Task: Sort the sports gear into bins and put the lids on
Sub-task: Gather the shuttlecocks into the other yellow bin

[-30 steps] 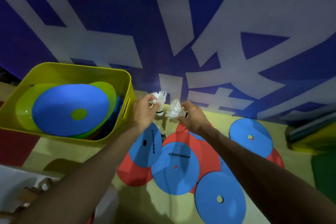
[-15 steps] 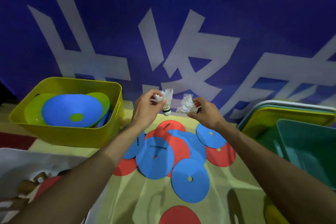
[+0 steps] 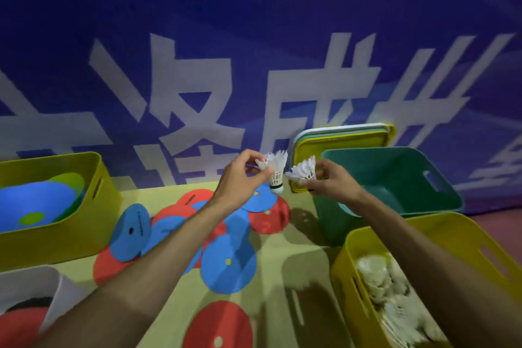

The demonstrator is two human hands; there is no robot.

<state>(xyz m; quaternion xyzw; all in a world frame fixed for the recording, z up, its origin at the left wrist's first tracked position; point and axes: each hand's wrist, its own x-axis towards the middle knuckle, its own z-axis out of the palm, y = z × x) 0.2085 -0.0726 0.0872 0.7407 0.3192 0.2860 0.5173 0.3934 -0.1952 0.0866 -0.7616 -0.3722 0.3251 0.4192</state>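
Observation:
My left hand (image 3: 240,178) pinches a white feather shuttlecock (image 3: 275,171), cork end down, above the scattered discs. My right hand (image 3: 329,181) pinches a second white shuttlecock (image 3: 303,171) beside it, feathers pointing left. The two shuttlecocks nearly touch. A yellow bin (image 3: 343,271) at the lower right holds several white shuttlecocks. Behind it stands a teal bin (image 3: 409,161), mostly hollow as far as I can see. Flat blue and red discs (image 3: 228,263) lie spread over the yellow-green floor mat.
A yellow bin (image 3: 84,223) at the left holds blue and green discs. A stack of lids (image 3: 339,138) leans against the blue banner behind the teal bin. A white bin (image 3: 53,285) with something red inside sits at the lower left corner.
My view has swung to the right, bringing the teal bin and the shuttlecock bin into sight. Both hands have moved right with their shuttlecocks and still hold them.

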